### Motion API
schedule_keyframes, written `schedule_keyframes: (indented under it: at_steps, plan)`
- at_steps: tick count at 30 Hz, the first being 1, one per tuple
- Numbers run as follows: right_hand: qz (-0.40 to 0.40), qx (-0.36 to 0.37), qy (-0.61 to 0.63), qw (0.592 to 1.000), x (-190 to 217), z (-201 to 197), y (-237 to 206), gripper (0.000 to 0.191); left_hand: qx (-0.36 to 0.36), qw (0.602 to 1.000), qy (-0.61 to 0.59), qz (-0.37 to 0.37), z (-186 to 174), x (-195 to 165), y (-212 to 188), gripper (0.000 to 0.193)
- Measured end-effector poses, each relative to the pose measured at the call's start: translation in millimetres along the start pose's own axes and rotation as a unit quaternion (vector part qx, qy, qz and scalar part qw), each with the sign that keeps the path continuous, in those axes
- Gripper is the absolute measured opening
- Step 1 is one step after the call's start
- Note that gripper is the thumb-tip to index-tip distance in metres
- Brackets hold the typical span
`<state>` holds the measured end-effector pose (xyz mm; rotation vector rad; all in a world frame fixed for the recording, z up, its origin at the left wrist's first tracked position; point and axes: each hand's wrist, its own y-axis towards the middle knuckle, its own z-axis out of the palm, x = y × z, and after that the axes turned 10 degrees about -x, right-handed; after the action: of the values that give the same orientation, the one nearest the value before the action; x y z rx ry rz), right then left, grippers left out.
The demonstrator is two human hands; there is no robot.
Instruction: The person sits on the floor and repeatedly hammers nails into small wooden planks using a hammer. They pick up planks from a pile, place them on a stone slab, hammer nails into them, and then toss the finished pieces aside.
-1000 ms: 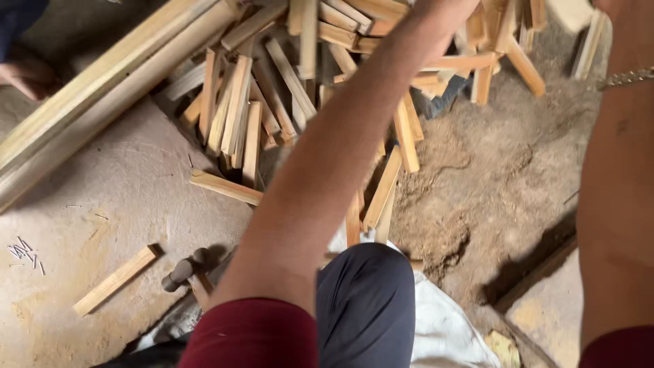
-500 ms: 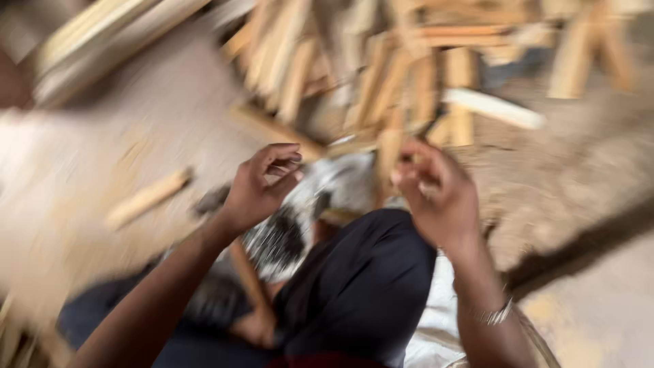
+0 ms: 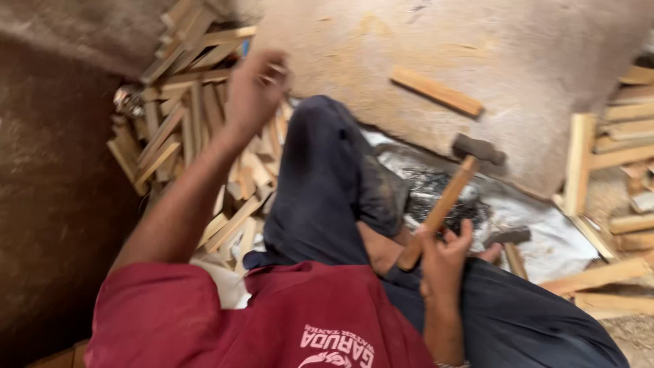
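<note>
- Far to the left of the hammer (image 3: 449,194), bare brown floor (image 3: 48,204) runs down the edge of the view.
- Left of the hammer, beyond our raised knee (image 3: 327,170), lies a loose pile of wood offcuts (image 3: 184,129). A small shiny thing sits at its far edge, too blurred to name.
- Our left hand (image 3: 255,88) hangs over that pile, up and left of the hammer. It is smeared by motion, so we cannot tell whether the fingers are curled on a piece or empty.
- The only label in view is the white print on our red shirt (image 3: 272,320), below and left of the hammer. We see no packages or signs.
- Our right hand (image 3: 446,255) is wrapped around the low end of the hammer's wooden handle, and the dark head points up and away from us.
- Just right of the hammer's handle, a second dark hammer head (image 3: 507,236) rests on the white sheet (image 3: 558,238).
- Above the hammer, a single wood strip (image 3: 436,92) lies on the pale slab (image 3: 518,48).
- Well right of the hammer, more wood strips (image 3: 613,136) are stacked.
- To do this well, we judge that the low grip suits swinging, that the head should stay turned away from the knee while the other hand sorts, and that a straight, unsplit offcut is worth picking.
</note>
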<state>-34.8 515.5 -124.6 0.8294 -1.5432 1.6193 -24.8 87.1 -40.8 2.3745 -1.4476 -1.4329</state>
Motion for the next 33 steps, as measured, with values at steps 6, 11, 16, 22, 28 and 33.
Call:
schedule_keyframes:
  at_steps: [6,11,16,22,28,33]
  plan:
    - [0.166,0.052,0.084,0.981,27,2,15,0.053,-0.036,0.997,-0.035,-0.064,-21,59,28,0.015]
    - [0.192,0.137,0.099,0.967,59,-11,8,0.044,0.103,0.992,-0.069,-0.009,56,-29,-22,0.01]
    - [0.167,0.118,0.131,0.97,54,-18,4,0.041,0.504,0.85,-0.004,0.156,166,-101,-94,0.016]
    - [0.141,0.079,0.159,0.974,37,-17,6,0.039,0.443,0.858,0.006,0.26,230,-92,-162,0.015]
    - [0.144,0.072,0.154,0.975,31,-15,11,0.037,0.443,0.85,0.004,0.286,234,-85,-165,0.016]
    - [0.141,0.069,0.148,0.976,34,-10,9,0.037,0.447,0.843,0.011,0.3,228,-92,-161,0.019]
